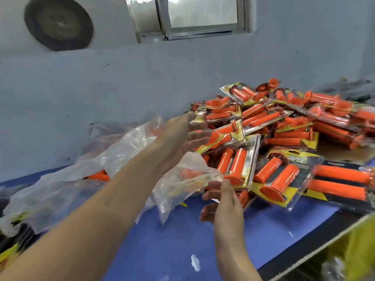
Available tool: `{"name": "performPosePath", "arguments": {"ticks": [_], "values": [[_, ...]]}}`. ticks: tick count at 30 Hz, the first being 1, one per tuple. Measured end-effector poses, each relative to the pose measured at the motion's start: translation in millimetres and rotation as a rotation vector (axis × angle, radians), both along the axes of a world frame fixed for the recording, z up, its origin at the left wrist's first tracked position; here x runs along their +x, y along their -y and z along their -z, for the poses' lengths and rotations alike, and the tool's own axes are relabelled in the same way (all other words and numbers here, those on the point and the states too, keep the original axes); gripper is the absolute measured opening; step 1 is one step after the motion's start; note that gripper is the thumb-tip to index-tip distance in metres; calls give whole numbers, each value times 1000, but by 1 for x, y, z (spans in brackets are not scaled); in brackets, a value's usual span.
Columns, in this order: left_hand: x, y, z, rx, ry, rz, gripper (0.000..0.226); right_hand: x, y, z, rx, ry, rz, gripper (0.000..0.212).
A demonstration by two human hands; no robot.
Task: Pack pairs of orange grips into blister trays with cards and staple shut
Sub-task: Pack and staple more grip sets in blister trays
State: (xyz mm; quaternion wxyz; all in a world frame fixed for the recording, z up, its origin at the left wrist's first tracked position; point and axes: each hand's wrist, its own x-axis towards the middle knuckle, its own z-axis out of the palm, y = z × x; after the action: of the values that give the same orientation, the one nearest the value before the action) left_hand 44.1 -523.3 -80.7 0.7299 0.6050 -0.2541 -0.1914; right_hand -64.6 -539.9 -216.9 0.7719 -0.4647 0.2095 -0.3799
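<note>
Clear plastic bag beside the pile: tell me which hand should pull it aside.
Right. The right hand pinches the clear plastic bag at its near edge; the left hand is open, reaching farther back toward the pile of packed grips.

Glossy clear plastic blister packs (282, 179); crinkled clear plastic bags (121, 151); matt blue tabletop (162, 240).

Place: we read it as a small packing workshop.
Bench: blue worktop (172, 240) w/ heap of packed grip blisters (274, 138), center right.
Left side: loose plastic bags (60, 189).
Bkgd: bare painted wall (101, 88), small window (203, 13) top center.
</note>
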Motion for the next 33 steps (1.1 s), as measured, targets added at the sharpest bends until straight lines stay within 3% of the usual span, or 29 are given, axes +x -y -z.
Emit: {"name": "performPosePath", "arguments": {"ticks": [2, 7, 13, 17, 20, 22, 23, 25, 28, 30, 33], "values": [[-1, -27, 1, -33, 11, -1, 21, 2, -11, 0, -45, -6, -25, 40], [9, -111, -9, 14, 107, -84, 58, 11, -48, 2, -174, 25, -45, 38], [45, -249, -2, 197, 181, -473, 29, 32, -120, 22, -674, -5, -80, 38], [74, -363, 16, 430, 166, -806, 28, 46, -169, 49, -1132, -190, -313, 45], [82, -449, 34, 914, 335, -988, 36, 57, -197, 67, -1391, -298, -457, 25], [78, -497, 43, 1286, 440, -984, 26, 63, -207, 73, -1424, -343, -532, 21], [75, -516, 47, 1398, 446, -947, 18, 67, -210, 75, -1436, -363, -554, 21], [70, -543, 57, 1548, 398, -860, 23, 73, -214, 75, -1443, -383, -569, 20], [64, -564, 73, 1586, 320, -810, 25, 81, -217, 75, -1418, -397, -573, 19], [64, -569, 79, 1566, 348, -852, 40, 86, -219, 77, -1434, -425, -579, 18], [63, -571, 85, 1590, 438, -869, 42, 90, -219, 79, -1445, -443, -584, 18]]}}
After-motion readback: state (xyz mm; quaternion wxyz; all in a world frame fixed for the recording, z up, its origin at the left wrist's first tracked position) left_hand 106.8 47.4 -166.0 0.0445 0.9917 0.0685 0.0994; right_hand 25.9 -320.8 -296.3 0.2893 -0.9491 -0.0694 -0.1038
